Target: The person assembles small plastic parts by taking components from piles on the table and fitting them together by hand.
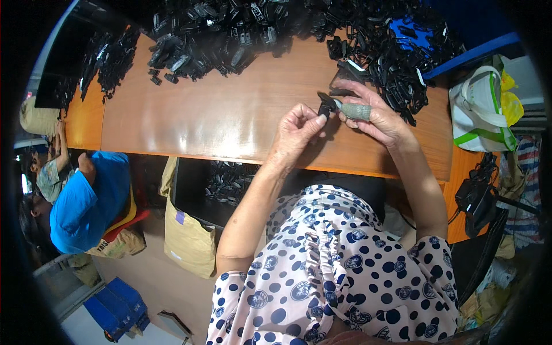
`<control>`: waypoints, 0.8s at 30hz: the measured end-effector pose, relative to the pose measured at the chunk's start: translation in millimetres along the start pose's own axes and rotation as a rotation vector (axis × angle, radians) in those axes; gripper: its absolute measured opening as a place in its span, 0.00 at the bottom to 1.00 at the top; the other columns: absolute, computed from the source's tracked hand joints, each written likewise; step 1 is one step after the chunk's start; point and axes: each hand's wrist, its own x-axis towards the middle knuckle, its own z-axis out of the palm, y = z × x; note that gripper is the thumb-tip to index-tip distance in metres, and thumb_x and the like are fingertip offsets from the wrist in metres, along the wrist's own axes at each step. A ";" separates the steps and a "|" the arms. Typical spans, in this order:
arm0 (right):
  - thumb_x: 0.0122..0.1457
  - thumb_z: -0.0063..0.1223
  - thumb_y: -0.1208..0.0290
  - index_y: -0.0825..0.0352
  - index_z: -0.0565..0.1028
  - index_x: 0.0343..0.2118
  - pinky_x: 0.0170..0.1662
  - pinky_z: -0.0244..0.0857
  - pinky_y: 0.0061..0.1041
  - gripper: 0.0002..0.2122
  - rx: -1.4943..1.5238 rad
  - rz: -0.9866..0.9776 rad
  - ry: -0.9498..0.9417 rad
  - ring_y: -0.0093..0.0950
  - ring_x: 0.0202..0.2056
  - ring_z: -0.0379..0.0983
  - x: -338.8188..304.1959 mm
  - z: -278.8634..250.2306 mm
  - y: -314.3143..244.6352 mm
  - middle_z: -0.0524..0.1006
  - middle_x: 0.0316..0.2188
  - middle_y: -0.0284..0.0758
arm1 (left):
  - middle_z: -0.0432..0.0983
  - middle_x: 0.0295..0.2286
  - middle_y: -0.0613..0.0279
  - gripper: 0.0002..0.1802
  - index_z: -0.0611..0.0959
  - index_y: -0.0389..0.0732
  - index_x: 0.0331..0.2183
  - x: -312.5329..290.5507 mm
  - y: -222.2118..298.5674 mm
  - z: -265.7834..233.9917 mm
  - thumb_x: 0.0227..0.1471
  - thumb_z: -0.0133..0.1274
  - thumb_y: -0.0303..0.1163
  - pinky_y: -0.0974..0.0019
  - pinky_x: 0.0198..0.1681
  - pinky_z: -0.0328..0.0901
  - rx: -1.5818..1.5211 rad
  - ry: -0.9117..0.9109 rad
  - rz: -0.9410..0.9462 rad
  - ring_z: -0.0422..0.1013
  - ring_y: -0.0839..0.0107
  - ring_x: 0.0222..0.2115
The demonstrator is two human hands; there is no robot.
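Over the wooden table, my left hand (299, 131) pinches a small black plastic part (326, 106) between thumb and fingertips. My right hand (379, 115) is curled close against the same part, its upper fingers stretched out to the left. A grey knitted finger cover (356, 111) is on one of its digits. A small pale, shiny tip (338, 104) shows between the finger cover and the part; what it belongs to is hidden in the right hand. A large heap of black plastic parts (391, 75) lies just beyond my right hand.
More black parts (224, 40) are piled along the table's (190, 109) far side. A white-green bag (483, 106) stands at the right, above a black device (477, 198). Below the table edge sits an open box of parts (227, 184). At left, a person in blue (92, 198) sits.
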 end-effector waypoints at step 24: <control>0.57 0.53 0.74 0.64 0.64 0.40 0.43 0.70 0.26 0.11 0.278 -0.237 0.067 0.26 0.39 0.72 -39.0 25.0 34.8 0.73 0.35 0.35 | 0.75 0.30 0.60 0.11 0.76 0.35 0.39 -35.3 -16.9 23.7 0.50 0.55 0.22 0.71 0.34 0.68 0.511 0.089 0.525 0.74 0.72 0.31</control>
